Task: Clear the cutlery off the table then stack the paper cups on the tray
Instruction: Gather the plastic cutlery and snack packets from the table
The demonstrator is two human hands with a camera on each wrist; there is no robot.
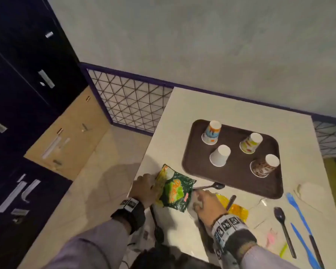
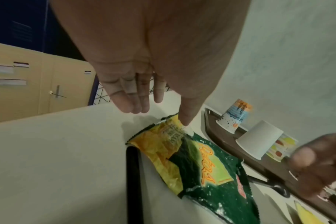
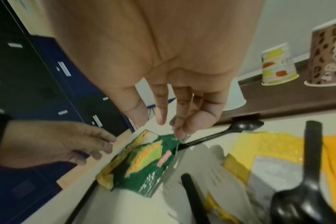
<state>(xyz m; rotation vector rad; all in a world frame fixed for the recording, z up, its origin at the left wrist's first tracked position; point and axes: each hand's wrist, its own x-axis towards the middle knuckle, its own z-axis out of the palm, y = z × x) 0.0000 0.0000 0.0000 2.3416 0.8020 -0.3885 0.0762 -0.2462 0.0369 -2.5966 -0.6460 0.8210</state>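
A green and yellow snack wrapper lies at the table's near left edge. My left hand is at its left side, fingers straight, thumb tip pressing on a wrapper corner. My right hand pinches the wrapper's opposite corner between thumb and fingertips. A black spoon lies just past that hand, against the brown tray. On the tray stand several upturned paper cups, among them a white cup and a brown cup. A black handle runs partly under the wrapper.
A yellow wrapper with a black utensil on it lies right of my right hand. Farther right are a black spoon, a blue fork, a blue knife and a black knife. Dark lockers stand left.
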